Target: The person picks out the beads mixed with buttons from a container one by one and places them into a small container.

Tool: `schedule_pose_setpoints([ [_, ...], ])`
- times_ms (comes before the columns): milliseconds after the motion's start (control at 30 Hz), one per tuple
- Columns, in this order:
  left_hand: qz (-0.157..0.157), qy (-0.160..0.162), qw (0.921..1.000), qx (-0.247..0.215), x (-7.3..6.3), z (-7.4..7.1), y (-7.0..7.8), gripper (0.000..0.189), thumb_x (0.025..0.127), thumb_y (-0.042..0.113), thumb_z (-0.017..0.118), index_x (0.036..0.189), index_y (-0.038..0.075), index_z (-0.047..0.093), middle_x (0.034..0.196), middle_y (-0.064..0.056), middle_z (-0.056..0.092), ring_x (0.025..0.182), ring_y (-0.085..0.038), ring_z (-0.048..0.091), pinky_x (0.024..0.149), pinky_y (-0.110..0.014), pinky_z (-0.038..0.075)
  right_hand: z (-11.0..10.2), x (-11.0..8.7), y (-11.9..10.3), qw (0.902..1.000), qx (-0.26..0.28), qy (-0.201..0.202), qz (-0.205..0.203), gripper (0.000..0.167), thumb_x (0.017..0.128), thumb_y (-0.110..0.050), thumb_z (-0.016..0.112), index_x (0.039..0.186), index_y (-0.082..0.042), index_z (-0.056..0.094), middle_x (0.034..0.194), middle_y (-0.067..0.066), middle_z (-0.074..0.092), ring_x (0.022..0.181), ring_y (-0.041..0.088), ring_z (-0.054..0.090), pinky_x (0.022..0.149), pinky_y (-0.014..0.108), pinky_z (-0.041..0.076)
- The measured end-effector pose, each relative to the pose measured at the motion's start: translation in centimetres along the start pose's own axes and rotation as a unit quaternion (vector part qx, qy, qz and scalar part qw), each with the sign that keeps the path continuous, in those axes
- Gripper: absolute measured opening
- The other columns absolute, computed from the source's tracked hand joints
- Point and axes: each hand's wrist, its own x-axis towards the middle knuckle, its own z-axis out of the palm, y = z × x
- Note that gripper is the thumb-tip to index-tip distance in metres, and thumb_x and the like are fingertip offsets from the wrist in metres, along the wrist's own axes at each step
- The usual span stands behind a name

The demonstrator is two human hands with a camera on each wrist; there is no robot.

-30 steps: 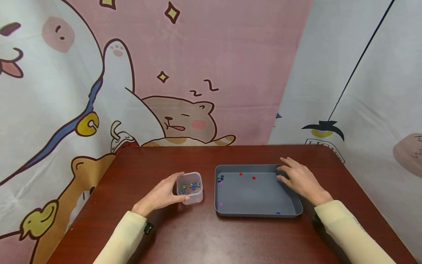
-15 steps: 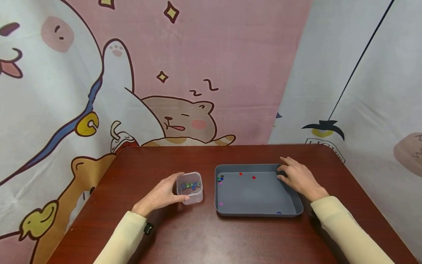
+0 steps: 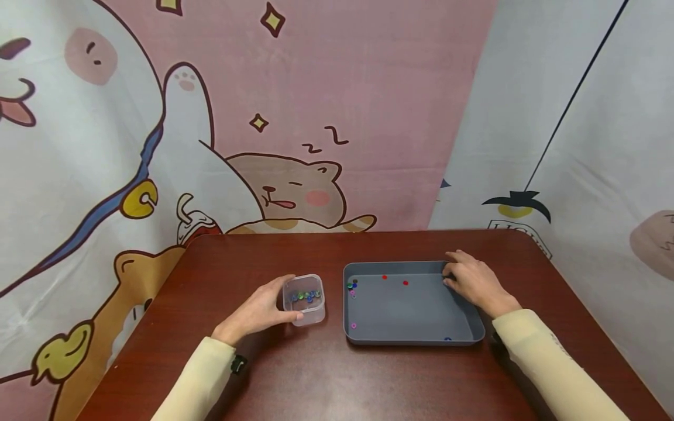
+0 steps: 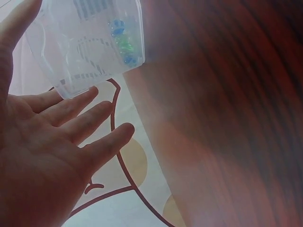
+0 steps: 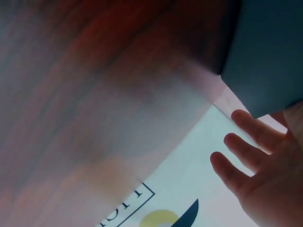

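My left hand [image 3: 255, 310] grips a small clear plastic box [image 3: 313, 316] between thumb and fingers, left of the tray. Several blue and green glassy beads [image 3: 305, 296] lie inside it; they show through its wall in the left wrist view. At the far right corner of a shallow grey tray [image 3: 411, 316], my right hand [image 3: 479, 283] has its thumb and forefinger bent close together inside the rim. Anything between those fingertips is hidden. In the right wrist view the other fingers [image 5: 253, 153] extend outside the tray wall.
Small coloured pieces are scattered in the tray: two red pieces [image 3: 405, 283] near the back, a mixed cluster [image 3: 352, 286] at the left, a pink ring [image 3: 354, 325], and a blue piece [image 3: 447, 339] at the front. A brown wooden table [image 3: 295, 380] meets a cartoon-printed curtain [image 3: 389, 117].
The right thumb and forefinger have drawn closer together at the tray's corner. Beads in the box have shifted into a row. The left hand has stayed in place.
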Motion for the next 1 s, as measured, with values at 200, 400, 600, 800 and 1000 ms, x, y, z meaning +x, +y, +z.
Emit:
schedule_pose_setpoints([
  [200,0.001,0.000,1.0000,0.000,-0.1,0.0,-0.1,0.096,0.080,0.051,0.087,0.153,0.004,0.045,0.147,-0.014,0.054,0.125,-0.028,0.057,0.108,-0.053,0.047,-0.1,-0.5,-0.1,0.9994,0.019,0.027,0.001,0.014,0.087,-0.012,0.083,0.097,-0.002,0.079,0.143,0.030,0.055,0.139,0.052,0.043,0.098,0.068,0.045],
  [400,0.000,0.000,1.0000,-0.002,-0.1,-0.1,0.0,0.095,0.081,0.049,0.087,0.153,0.004,0.045,0.147,-0.014,0.055,0.124,-0.028,0.057,0.108,-0.052,0.047,-0.5,-1.5,-0.5,0.9975,0.034,0.062,-0.004,0.016,0.087,-0.012,0.083,0.099,-0.002,0.079,0.143,0.028,0.056,0.138,0.051,0.044,0.101,0.068,0.044],
  [600,0.006,0.001,0.9997,-0.023,-0.2,-0.2,0.2,0.094,0.080,0.047,0.089,0.152,0.003,0.046,0.143,-0.013,0.057,0.120,-0.027,0.059,0.105,-0.051,0.048,-2.0,-2.4,-1.3,0.9948,0.057,0.085,0.000,0.019,0.085,-0.012,0.085,0.101,-0.004,0.079,0.145,0.025,0.055,0.139,0.048,0.044,0.103,0.067,0.043],
  [800,0.007,-0.003,0.9994,-0.033,-0.2,-0.2,0.3,0.095,0.080,0.045,0.089,0.153,0.003,0.045,0.143,-0.014,0.057,0.122,-0.027,0.059,0.106,-0.051,0.047,-3.8,-2.3,-2.4,0.9898,0.075,0.119,-0.022,0.018,0.085,-0.010,0.085,0.101,-0.006,0.079,0.145,0.023,0.056,0.139,0.046,0.045,0.097,0.063,0.047],
  [1000,0.001,-0.007,0.9991,-0.042,-0.2,-0.2,0.4,0.095,0.080,0.043,0.090,0.154,0.004,0.044,0.144,-0.014,0.057,0.123,-0.028,0.058,0.107,-0.051,0.046,-4.8,-1.3,-4.6,0.9850,0.093,0.138,-0.045,0.019,0.085,-0.009,0.085,0.103,-0.007,0.079,0.145,0.021,0.057,0.139,0.045,0.047,0.097,0.064,0.047],
])
